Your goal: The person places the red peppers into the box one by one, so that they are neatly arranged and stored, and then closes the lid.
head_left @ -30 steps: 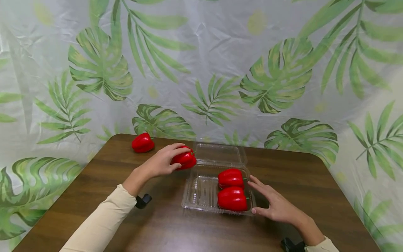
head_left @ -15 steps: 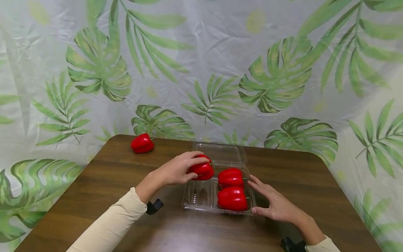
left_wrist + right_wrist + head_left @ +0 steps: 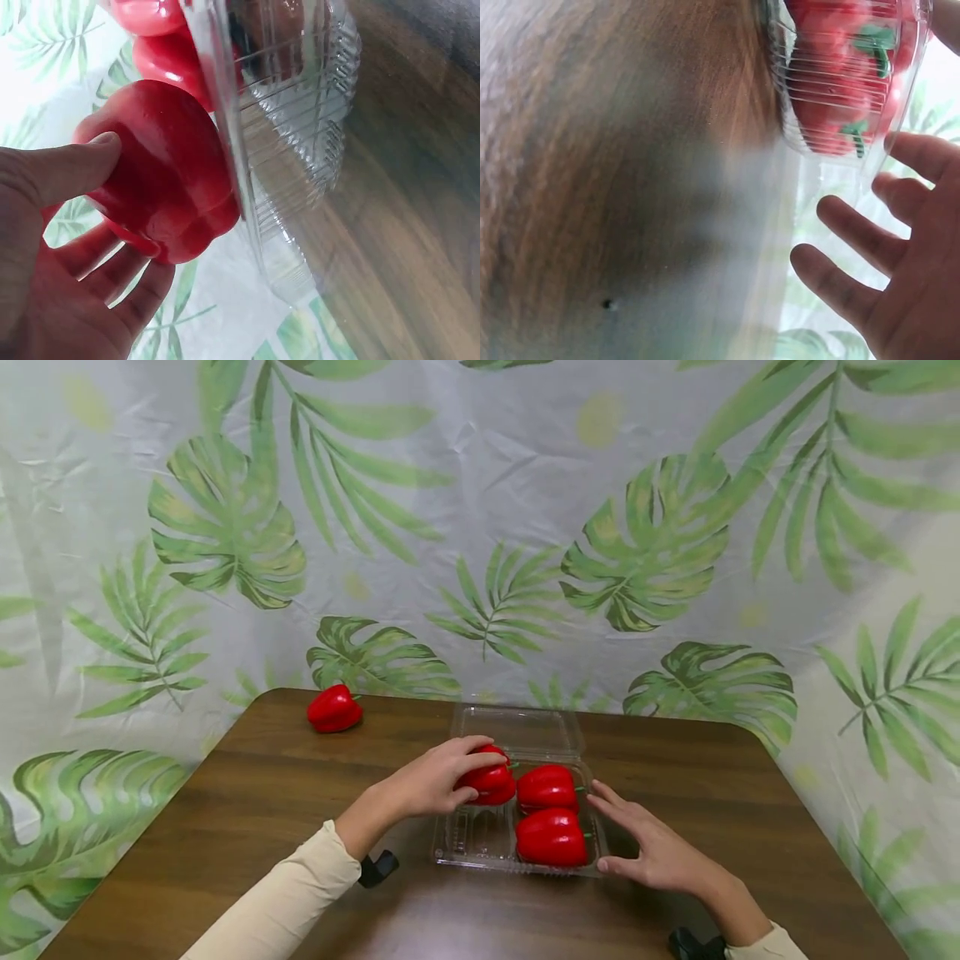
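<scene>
My left hand (image 3: 438, 777) grips a red bell pepper (image 3: 491, 783) and holds it at the back left corner of an open clear plastic clamshell box (image 3: 468, 847). In the left wrist view the fingers (image 3: 71, 169) curl round the pepper (image 3: 161, 176) against the box rim (image 3: 225, 135). Two more red peppers (image 3: 547, 787) (image 3: 551, 837) lie in the right half of the box. My right hand (image 3: 648, 847) lies flat and open against the box's right side, fingers (image 3: 855, 240) spread beside the box wall (image 3: 832, 82).
A further red pepper (image 3: 333, 708) lies on the brown wooden table (image 3: 247, 793) near its back left corner. The box's clear lid (image 3: 517, 728) lies flat behind it. A leaf-print sheet (image 3: 480, 527) hangs behind and around the table.
My left hand has carried the pepper rightward from beside the box and lowered it into the box's back left corner. The right hand has stayed beside the box.
</scene>
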A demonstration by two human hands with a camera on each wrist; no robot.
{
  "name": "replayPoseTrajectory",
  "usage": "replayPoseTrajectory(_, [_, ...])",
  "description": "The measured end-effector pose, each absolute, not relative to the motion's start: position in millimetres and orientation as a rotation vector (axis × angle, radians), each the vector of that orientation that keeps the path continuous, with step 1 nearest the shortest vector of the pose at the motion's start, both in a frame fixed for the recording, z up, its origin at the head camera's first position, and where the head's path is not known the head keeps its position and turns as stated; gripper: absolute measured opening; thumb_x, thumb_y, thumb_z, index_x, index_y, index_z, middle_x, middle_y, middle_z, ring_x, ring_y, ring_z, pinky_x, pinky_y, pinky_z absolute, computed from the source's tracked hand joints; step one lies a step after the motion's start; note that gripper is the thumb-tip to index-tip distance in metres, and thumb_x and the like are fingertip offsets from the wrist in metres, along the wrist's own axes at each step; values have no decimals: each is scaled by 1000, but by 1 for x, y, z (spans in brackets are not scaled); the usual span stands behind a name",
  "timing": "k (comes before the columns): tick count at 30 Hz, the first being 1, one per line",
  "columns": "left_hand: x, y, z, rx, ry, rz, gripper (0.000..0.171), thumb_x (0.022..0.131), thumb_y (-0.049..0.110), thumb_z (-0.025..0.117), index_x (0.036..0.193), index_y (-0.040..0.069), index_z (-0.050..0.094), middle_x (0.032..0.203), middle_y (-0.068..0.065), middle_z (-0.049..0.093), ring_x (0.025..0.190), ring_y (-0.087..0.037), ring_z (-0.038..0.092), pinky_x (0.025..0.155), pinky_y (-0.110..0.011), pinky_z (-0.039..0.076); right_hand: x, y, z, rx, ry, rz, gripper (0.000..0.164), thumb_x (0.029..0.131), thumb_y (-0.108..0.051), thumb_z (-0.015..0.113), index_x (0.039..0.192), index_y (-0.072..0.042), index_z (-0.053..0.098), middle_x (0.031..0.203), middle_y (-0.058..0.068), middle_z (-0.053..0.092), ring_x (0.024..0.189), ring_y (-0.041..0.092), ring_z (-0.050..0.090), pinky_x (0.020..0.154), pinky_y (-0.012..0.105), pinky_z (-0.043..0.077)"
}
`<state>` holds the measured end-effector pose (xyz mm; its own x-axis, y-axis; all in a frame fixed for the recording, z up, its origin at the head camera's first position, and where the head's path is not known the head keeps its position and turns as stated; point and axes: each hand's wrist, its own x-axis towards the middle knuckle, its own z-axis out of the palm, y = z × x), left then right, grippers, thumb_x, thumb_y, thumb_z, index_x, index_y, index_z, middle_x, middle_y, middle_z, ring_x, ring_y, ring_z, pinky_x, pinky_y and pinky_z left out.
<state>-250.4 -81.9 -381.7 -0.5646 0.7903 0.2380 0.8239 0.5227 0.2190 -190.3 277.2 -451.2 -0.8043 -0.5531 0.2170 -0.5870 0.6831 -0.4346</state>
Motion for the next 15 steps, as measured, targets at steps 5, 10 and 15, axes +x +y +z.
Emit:
replayPoseTrajectory(5, [-252, -81, -386, -1399, -2670, -443, 52, 88, 10, 71, 138, 16, 57, 142, -13, 52, 124, -31, 56, 103, -44, 51, -191, 276, -452, 953, -2831, 771, 79, 86, -42, 73, 150, -8, 42, 159, 20, 34, 136, 43, 45, 96, 67, 45])
replayPoseTrajectory(10, [-255, -80, -390, -1382, -2683, -425, 53, 88, 11, 72, 138, 17, 57, 143, -12, 51, 124, -31, 56, 103, -44, 51, -192, 277, -453, 952, -2816, 785, 79, 85, -39, 74, 150, -8, 42, 159, 21, 34, 136, 43, 45, 96, 67, 45])
replayPoseTrajectory(15, [-258, -78, -395, -1397, -2686, -388, 52, 88, 11, 72, 137, 17, 58, 143, -13, 52, 124, -32, 57, 104, -45, 51, -193, 278, -453, 954, -2827, 793, 79, 85, -40, 74, 150, -9, 42, 159, 21, 33, 136, 45, 45, 97, 68, 44])
